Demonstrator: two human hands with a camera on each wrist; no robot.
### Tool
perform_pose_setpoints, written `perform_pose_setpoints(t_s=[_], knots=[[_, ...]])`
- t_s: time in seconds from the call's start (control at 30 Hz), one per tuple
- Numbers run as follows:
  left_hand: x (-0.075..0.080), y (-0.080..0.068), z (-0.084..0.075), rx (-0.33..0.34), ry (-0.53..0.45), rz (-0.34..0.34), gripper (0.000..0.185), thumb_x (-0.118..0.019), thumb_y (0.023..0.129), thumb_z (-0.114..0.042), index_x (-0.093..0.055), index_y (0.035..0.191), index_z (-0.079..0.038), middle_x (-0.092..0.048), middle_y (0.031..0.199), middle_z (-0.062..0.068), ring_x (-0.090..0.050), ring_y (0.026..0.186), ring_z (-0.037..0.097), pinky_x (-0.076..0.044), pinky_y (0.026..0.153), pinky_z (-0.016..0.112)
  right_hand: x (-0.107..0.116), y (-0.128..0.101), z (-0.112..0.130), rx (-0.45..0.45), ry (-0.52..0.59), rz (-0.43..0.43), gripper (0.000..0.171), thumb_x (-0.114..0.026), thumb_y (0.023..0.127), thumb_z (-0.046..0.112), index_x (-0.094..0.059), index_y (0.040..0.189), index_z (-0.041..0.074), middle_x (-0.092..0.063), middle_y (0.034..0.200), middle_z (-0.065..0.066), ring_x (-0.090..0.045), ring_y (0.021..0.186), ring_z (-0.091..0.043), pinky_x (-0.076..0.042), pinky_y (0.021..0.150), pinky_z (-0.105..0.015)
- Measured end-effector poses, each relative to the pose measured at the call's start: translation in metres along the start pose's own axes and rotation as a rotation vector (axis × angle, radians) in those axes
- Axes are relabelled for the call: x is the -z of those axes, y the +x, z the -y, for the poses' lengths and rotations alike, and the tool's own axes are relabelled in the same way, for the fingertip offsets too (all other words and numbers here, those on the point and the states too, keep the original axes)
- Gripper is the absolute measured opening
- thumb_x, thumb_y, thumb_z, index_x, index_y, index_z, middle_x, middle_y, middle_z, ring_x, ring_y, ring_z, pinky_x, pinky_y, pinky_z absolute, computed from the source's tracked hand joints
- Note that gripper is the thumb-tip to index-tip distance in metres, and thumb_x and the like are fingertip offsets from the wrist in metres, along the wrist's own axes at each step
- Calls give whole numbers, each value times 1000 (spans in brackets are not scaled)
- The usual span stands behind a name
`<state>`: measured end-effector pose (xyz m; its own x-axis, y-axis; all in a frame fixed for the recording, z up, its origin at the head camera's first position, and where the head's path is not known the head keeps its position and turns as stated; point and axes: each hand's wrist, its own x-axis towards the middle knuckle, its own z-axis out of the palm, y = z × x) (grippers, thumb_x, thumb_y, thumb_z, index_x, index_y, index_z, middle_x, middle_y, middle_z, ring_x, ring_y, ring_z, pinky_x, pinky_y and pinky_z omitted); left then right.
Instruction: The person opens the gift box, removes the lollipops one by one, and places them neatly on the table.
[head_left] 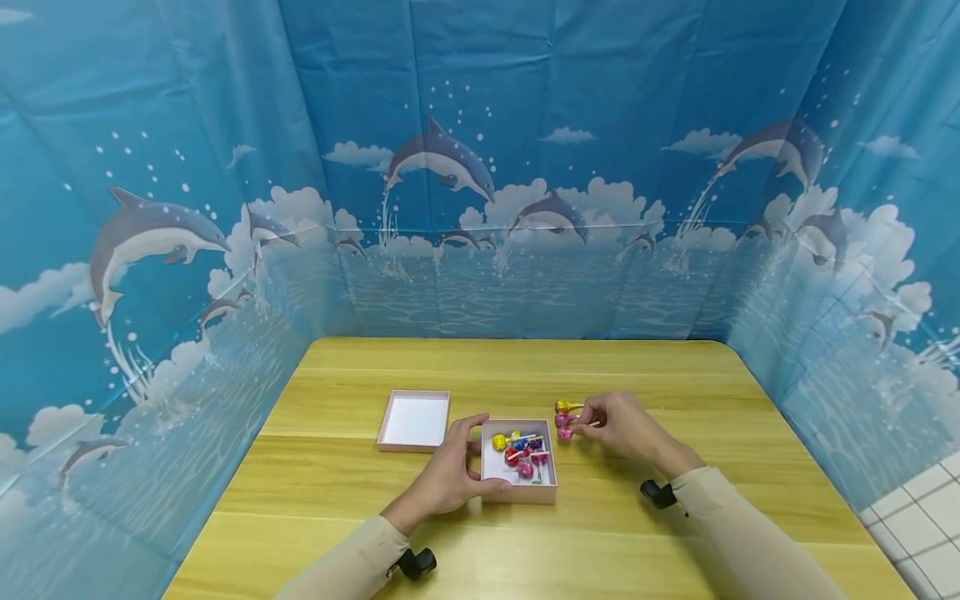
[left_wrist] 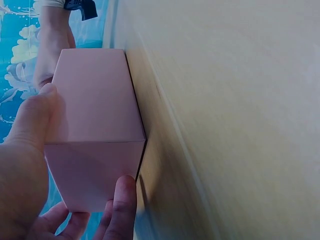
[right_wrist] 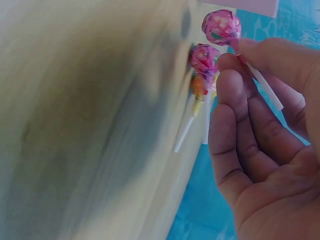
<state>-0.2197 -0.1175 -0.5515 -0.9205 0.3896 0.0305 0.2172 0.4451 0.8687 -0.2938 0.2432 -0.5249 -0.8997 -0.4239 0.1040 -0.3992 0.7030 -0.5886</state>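
pink lollipop (right_wrist: 221,27) pinched by right fingers (right_wrist: 231,90); left fingers (left_wrist: 124,195) grip pink box (head_left: 519,495) holding other lollipops (head_left: 525,470)

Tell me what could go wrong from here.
The pink lollipop could slip, as the right hand only pinches it.
That hand might nudge the other lollipops lying close by on the table.
The open box might shift if the left hand gripping it moves.
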Motion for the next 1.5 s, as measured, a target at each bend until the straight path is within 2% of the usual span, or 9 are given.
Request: perform_pose_setpoints(t_s=[0.2,0.63,0.87,1.1,1.4,1.5], knots=[[-1,-1,0,11,-8,5,114,-102,94,-30,-32,183,-13,-42,178,21,-66,140,34,-67,87,21,-6,-2,-1,-15,-4,22,19,-88,106,16,-79,90,18,-80,88,7,-57,70,-5,-47,61,-23],[0,0,-1,35,11,0,114,-102,94,-33,-32,183,-17,-45,176,18,-65,138,28,-65,86,20,-11,0,-7,-3,-80,12,17,-87,106,11,-80,92,20,-79,90,10,-65,80,-2,-58,74,-22],[1,2,-1,21,14,-13,115,-102,94,-34,-32,183,-15,-44,176,20,-65,137,29,-65,87,20,-11,1,-7,-10,-115,-20,18,-88,105,13,-79,91,20,-79,89,9,-67,81,-4,-59,74,-25],[-3,1,0,28,0,-4,115,-103,93,-32,-33,182,-15,-42,178,19,-64,138,29,-65,87,20,-13,-3,-8,-42,-147,-8,19,-89,104,15,-79,90,23,-76,86,13,-63,77,-3,-56,73,-24],[-2,2,-1,27,0,-4,114,-102,94,-33,-32,182,-16,-43,177,19,-65,141,31,-65,88,19,-6,-8,7,-45,-214,-106,19,-89,106,22,-78,90,22,-73,90,6,-61,78,-7,-53,70,-27],[-1,2,-1,24,-11,0,114,-102,94,-31,-32,183,-15,-42,178,20,-65,142,33,-66,88,20,-5,-11,16,-11,-217,-141,16,-88,106,22,-80,93,22,-74,93,5,-65,82,-9,-55,72,-28]])
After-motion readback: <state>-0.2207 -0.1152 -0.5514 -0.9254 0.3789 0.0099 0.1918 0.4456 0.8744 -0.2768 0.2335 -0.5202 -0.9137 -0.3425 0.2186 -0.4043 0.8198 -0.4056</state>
